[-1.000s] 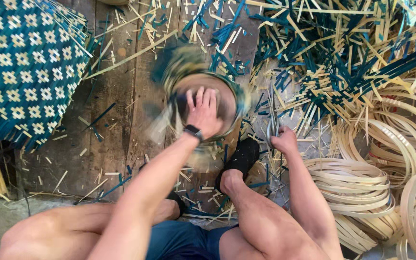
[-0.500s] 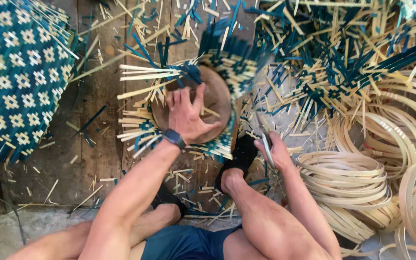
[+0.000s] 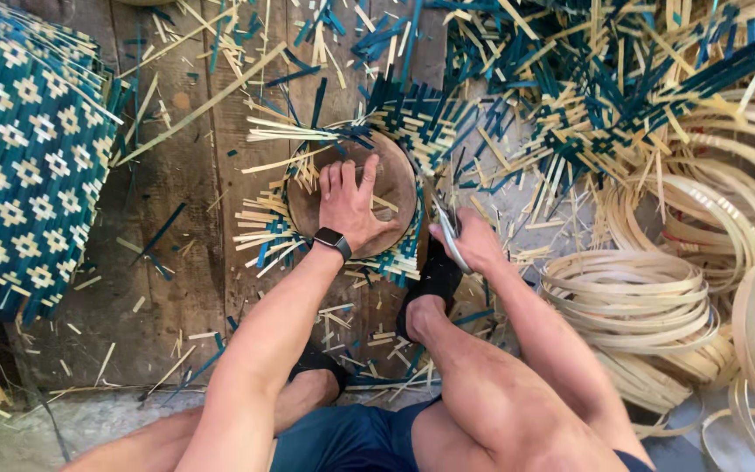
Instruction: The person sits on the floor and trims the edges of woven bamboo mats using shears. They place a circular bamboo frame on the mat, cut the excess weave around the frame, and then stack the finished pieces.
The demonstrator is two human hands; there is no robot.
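Left hand flat, open on round wooden disc over woven mat, right hand gripping scissors beside

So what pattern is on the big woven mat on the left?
Pale flower-like shapes on teal woven mat, head view.

**Spinning stops, mat comes to rest**

A second ago the woven mat under the round wooden disc was a whirling blur; now it lies sharp, loose strips splayed leftward. The left hand has shifted from the disc's middle toward its left part, pressing flat. The right hand has drawn closer, scissors now plain to see.
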